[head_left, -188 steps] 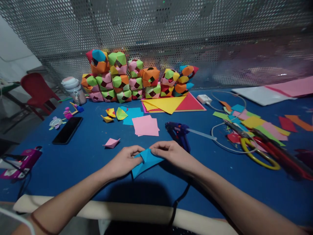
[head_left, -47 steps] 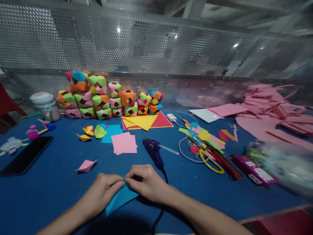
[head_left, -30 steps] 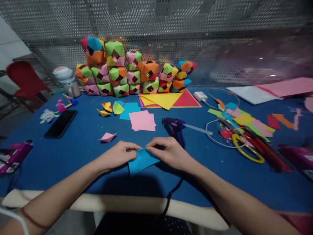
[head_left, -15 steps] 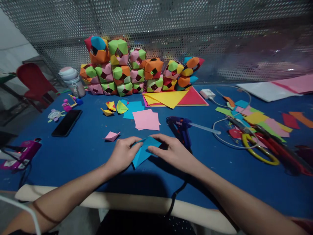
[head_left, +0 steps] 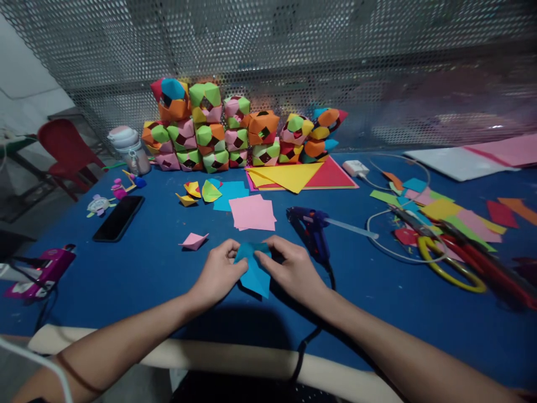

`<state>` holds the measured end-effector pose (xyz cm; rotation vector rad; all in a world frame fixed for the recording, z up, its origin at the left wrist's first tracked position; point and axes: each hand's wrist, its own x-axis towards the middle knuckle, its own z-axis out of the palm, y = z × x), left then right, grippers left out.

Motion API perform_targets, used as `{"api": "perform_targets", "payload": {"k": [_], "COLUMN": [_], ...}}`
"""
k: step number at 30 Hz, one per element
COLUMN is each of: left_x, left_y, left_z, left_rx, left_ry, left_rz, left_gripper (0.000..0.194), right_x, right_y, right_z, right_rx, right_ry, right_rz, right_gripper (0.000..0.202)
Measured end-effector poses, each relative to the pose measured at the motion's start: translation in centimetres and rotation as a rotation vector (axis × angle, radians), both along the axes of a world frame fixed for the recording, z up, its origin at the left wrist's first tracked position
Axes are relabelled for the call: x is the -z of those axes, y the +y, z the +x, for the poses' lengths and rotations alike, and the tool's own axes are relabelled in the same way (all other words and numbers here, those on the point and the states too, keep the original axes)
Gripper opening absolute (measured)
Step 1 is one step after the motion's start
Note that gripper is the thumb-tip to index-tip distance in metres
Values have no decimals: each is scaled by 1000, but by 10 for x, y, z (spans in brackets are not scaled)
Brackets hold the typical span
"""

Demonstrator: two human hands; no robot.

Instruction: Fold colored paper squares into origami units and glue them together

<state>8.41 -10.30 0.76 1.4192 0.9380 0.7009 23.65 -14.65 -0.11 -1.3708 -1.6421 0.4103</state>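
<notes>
A blue paper piece with creases is held between both hands, just above the table near its front edge. My left hand pinches its left side between thumb and fingers. On the right side my right hand grips the upper corner, thumb on top and fingers behind. Beyond the hands lie pink paper squares and, behind them, blue squares. A folded pink piece rests left of them, near several folded yellow and green pieces.
A glue gun lies right of the hands, its cord running to the front edge. Farther right are yellow-handled scissors and paper scraps. A phone is at left. Stacked paper balls stand at the back beside a bottle.
The blue paper has been turned, so its lower point now faces down and right instead of down and left. Both hands have shifted their grip, and the camera view has tilted slightly upward.
</notes>
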Motion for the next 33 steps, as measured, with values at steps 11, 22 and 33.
{"api": "perform_targets", "payload": {"k": [11,22,33], "left_x": [-3,-5,-3], "left_y": [2,1,2], "left_z": [-1,-4,-7], "left_rx": [-43,3,9], "left_ry": [21,131,222], "left_rz": [-51,162,242], "left_gripper": [12,12,13], "right_x": [0,-9,-10], "right_y": [-5,-3,-2], "right_z": [0,2,3], "right_rx": [-194,-195,-175], "right_ry": [-39,173,436], "right_rz": [154,-123,-441], "right_gripper": [19,19,31]}}
